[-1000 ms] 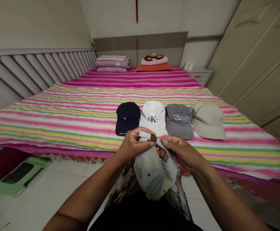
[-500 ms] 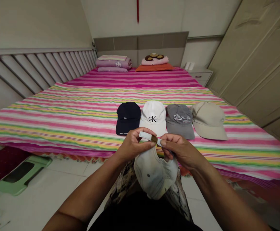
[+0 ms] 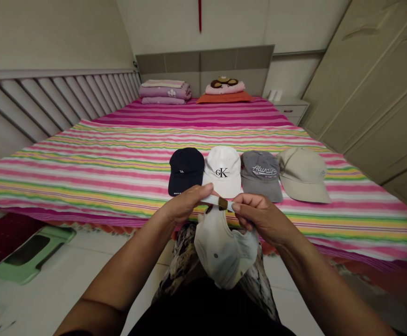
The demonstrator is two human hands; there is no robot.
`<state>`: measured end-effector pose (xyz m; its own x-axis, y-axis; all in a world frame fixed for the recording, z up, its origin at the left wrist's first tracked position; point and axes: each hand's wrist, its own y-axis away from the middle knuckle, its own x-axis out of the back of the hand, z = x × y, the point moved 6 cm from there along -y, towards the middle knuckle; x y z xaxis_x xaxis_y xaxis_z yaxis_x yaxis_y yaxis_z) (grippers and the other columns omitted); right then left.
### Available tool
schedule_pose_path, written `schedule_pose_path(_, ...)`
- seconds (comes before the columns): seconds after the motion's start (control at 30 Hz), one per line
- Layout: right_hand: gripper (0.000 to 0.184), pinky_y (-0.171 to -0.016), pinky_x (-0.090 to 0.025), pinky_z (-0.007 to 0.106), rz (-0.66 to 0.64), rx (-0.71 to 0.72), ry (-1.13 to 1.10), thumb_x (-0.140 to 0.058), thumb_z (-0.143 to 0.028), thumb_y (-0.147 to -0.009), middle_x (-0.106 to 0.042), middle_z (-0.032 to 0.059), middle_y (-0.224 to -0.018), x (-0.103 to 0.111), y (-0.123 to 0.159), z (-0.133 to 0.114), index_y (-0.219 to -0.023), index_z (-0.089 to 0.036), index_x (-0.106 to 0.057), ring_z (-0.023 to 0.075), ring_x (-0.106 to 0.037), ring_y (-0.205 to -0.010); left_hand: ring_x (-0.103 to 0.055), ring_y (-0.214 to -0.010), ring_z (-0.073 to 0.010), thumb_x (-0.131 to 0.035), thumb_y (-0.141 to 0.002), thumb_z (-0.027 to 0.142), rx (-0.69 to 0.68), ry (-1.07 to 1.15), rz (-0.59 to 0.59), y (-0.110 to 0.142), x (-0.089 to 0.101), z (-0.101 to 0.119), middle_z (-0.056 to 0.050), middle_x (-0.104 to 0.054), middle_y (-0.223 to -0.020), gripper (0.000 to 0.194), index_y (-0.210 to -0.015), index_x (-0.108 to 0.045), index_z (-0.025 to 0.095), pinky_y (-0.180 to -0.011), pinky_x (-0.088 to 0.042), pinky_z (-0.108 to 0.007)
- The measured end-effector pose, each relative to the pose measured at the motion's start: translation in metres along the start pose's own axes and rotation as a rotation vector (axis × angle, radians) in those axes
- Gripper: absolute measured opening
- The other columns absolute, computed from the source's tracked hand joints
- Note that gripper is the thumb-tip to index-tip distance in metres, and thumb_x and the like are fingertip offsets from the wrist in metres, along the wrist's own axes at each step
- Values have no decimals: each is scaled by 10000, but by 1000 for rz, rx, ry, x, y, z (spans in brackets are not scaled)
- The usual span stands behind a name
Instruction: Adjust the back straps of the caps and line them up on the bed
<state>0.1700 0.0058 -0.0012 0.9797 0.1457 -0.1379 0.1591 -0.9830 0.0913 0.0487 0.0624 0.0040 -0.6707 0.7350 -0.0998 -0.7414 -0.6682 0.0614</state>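
Note:
A pale, worn cap (image 3: 224, 252) hangs over my lap, its back strap (image 3: 212, 200) and brown buckle stretched between my hands. My left hand (image 3: 184, 204) pinches the strap's loose end, fingers closed on it. My right hand (image 3: 259, 215) is closed on the cap's back edge beside the buckle. On the striped bed (image 3: 119, 158) just beyond lie several caps in a row: a navy cap (image 3: 185, 170), a white cap (image 3: 222, 170), a grey cap (image 3: 261, 175) and a beige cap (image 3: 303, 173).
Folded bedding (image 3: 164, 92) and pillows (image 3: 224, 91) lie at the headboard. A nightstand (image 3: 289, 108) stands at the far right, wardrobe doors (image 3: 375, 93) along the right. A green step stool (image 3: 28, 254) sits on the tiled floor at the left.
My left hand has slid left and rolled over along the strap, pulling it out flatter. My right hand and the cap have barely moved.

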Motion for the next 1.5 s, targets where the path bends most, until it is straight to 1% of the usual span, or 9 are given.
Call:
schedule_pose_path(0.13, 229, -361, -255, 171, 10, -2, 31, -662, -357, -663, -447, -71, -429, -3, 2, -4, -621, -151, -572, 35, -341, -362, -388, -528, -86, -640, -649, 457, 85, -89, -92, 1, -6, -2, 19, -494, -537, 339, -618, -595, 122, -532, -287, -230)
schedule_pose_path(0.23, 233, -373, -283, 177, 10, -6, 35, -680, -364, -651, -464, -65, -450, -2, 2, -3, -638, -152, -583, 43, -363, -378, -351, -488, -70, -670, -616, 384, 154, -32, -105, 4, -7, -5, 31, -478, -521, 271, -634, -588, 126, -498, -258, -222)
schedule_pose_path(0.43, 345, -488, -372, 204, -93, -70, -12, -588, -489, -738, -596, -7, -598, 12, -5, 15, -794, -150, -608, 83, -506, -493, -387, -467, -62, -689, -550, 340, 173, 102, -62, 7, -3, -5, 19, -498, -525, 263, -603, -574, 109, -479, -267, -211)
schedule_pose_path(0.53, 444, -545, -393, 221, -160, -100, 13, -566, -556, -724, -636, 30, -686, 20, -8, 25, -831, -129, -625, 113, -553, -582, -393, -445, -61, -693, -549, 355, 178, 143, -40, 7, 2, -8, 15, -492, -511, 285, -601, -560, 108, -458, -267, -202)
schedule_pose_path(0.67, 418, -570, -398, 226, -242, -144, -57, -663, -511, -650, -639, 24, -678, 24, -6, 38, -790, -118, -640, 111, -547, -585, -341, -392, -41, -707, -543, 354, 174, 183, -5, 5, 9, -13, 39, -433, -465, 295, -589, -541, 114, -417, -239, -189)
schedule_pose_path(0.83, 319, -481, -347, 193, -185, -172, -145, -776, -379, -540, -589, -26, -561, 30, -2, 46, -662, -129, -621, 75, -482, -475, -422, -421, -65, -716, -532, 323, 167, 232, 2, 3, 11, -15, 29, -451, -477, 275, -586, -548, 112, -419, -285, -192)
schedule_pose_path(1.03, 314, -484, -373, 207, -96, -70, -281, -754, -404, -572, -597, -1, -579, 32, 0, 34, -664, -146, -598, 96, -505, -485, -373, -380, -42, -711, -525, 298, 147, 214, 51, 4, 13, -11, 32, -459, -459, 249, -588, -574, 100, -392, -252, -184)
schedule_pose_path(1.27, 294, -487, -381, 209, -43, 8, -356, -773, -375, -542, -543, -21, -546, 32, -1, 25, -627, -167, -584, 93, -478, -481, -387, -375, -41, -726, -511, 254, 92, 282, 98, 5, 10, -6, 27, -474, -438, 231, -537, -557, 99, -400, -264, -177)
schedule_pose_path(1.5, 346, -432, -322, 232, 17, 54, -342, -757, -437, -519, -488, -25, -503, 29, 0, 12, -588, -189, -526, 104, -416, -447, -486, -445, -89, -713, -544, 318, 90, 358, 3, 5, 8, -6, -30, -577, -515, 248, -600, -612, 98, -474, -370, -208)
